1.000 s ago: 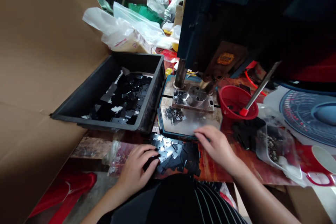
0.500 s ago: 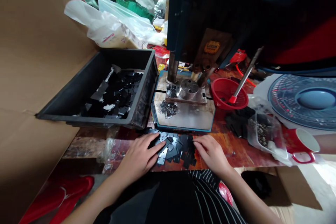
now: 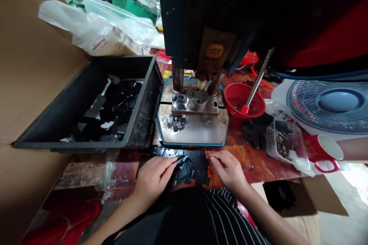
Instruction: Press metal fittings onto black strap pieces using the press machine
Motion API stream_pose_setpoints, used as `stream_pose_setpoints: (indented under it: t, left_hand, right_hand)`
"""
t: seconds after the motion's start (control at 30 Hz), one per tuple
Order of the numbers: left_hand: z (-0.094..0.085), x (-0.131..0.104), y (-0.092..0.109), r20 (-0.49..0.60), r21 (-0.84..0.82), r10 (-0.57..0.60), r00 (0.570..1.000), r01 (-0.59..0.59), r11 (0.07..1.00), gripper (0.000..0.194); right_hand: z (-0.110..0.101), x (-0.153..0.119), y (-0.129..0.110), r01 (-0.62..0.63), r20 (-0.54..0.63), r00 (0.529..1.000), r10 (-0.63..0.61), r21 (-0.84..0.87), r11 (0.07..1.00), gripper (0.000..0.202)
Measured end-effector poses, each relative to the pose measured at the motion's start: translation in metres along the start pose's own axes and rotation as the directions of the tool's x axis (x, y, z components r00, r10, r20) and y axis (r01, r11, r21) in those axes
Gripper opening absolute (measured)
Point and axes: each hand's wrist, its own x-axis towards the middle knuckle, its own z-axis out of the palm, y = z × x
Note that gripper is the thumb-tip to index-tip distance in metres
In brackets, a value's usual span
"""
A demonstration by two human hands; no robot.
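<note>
Thin metal plates [image 3: 188, 169] are lying near the front edge of the counter [image 3: 261, 172], presumably handling light, stiff and slippery, best pinched by their rims. The left hand [image 3: 151, 178] is pinching one; the right hand [image 3: 230, 172] is curling beside them, its grip's contents unclear.

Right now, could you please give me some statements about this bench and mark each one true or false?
1. The left hand is at the pile of dark plates. True.
2. The bin is right of the press bed. False: the bin is to its left.
3. Small parts lie on the press bed. True.
4. The mug stands in the bowl. False: the mug is beside the clear tub.
5. The right hand is inside the bin. False: it is at the pile's right edge.
</note>
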Motion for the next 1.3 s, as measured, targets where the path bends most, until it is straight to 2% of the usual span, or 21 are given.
stream_pose_setpoints:
  t: [0.03,0.07,0.13,0.2,0.27,0.37,0.57,0.63,0.7,0.77,0.8,0.9,1.0,1.13,1.2,1.3]
  left_hand:
    - [0.002,0.005,0.008,-0.003,-0.100,-0.169,0.986,0.168,0.981,0.016]
    - [0.004,0.010,0.015,0.030,-0.215,-0.344,0.938,0.342,0.915,0.017]
    - [0.006,0.020,0.027,0.154,-0.432,-0.577,0.802,0.580,0.691,0.021]
    - [0.008,0.028,0.035,0.267,-0.584,-0.662,0.701,0.664,0.468,0.023]
    - [0.008,0.033,0.040,0.336,-0.659,-0.681,0.650,0.679,0.323,0.022]
    - [0.007,0.037,0.044,0.390,-0.694,-0.678,0.623,0.683,0.228,0.022]
    - [0.008,0.042,0.048,0.441,-0.721,-0.659,0.610,0.678,0.146,0.023]
    - [0.009,0.044,0.049,0.445,-0.727,-0.652,0.614,0.673,0.139,0.021]
    - [0.009,0.047,0.049,0.452,-0.748,-0.633,0.628,0.653,0.114,0.020]
    - [0.008,0.050,0.049,0.458,-0.783,-0.604,0.652,0.617,0.073,0.019]
    - [0.007,0.051,0.048,0.457,-0.799,-0.590,0.666,0.599,0.058,0.022]
    - [0.006,0.055,0.046,0.425,-0.813,-0.575,0.699,0.574,0.097,0.033]
    - [0.004,0.060,0.046,0.379,-0.776,-0.578,0.722,0.588,0.226,0.037]
    - [0.002,0.069,0.049,0.337,-0.714,-0.562,0.755,0.594,0.370,0.035]
    - [0.002,0.075,0.049,0.286,-0.678,-0.542,0.790,0.567,0.468,0.032]
    - [0.006,0.085,0.047,0.162,-0.570,-0.483,0.860,0.482,0.666,0.029]
  right_hand:
    - [0.002,0.003,-0.006,-0.043,0.012,0.999,0.042,0.069,0.997,0.022]
    - [0.005,0.007,-0.013,-0.096,0.033,0.995,0.093,0.152,0.984,0.024]
    - [0.011,0.015,-0.027,-0.212,0.098,0.977,0.190,0.335,0.918,0.031]
    - [0.016,0.023,-0.039,-0.300,0.169,0.954,0.248,0.495,0.815,0.039]
    - [0.018,0.030,-0.048,-0.355,0.228,0.935,0.273,0.612,0.706,0.043]
    - [0.019,0.038,-0.055,-0.411,0.311,0.911,0.269,0.733,0.543,0.041]
    - [0.014,0.045,-0.058,-0.476,0.401,0.868,0.292,0.839,0.264,0.034]
    - [0.011,0.046,-0.059,-0.507,0.438,0.845,0.306,0.839,0.197,0.034]
    - [0.009,0.047,-0.059,-0.523,0.459,0.833,0.310,0.836,0.168,0.033]
    - [0.008,0.048,-0.058,-0.507,0.435,0.842,0.319,0.840,0.194,0.030]
    - [0.007,0.048,-0.057,-0.491,0.407,0.853,0.327,0.839,0.236,0.028]
    - [0.004,0.052,-0.056,-0.435,0.301,0.890,0.343,0.786,0.439,0.025]
    - [0.002,0.056,-0.057,-0.377,0.195,0.918,0.345,0.699,0.608,0.029]
    - [0.001,0.062,-0.058,-0.323,0.127,0.939,0.319,0.639,0.698,0.034]
    - [0.001,0.065,-0.057,-0.290,0.097,0.952,0.291,0.593,0.751,0.032]
    - [0.001,0.073,-0.055,-0.204,-0.011,0.971,0.239,0.482,0.852,0.029]
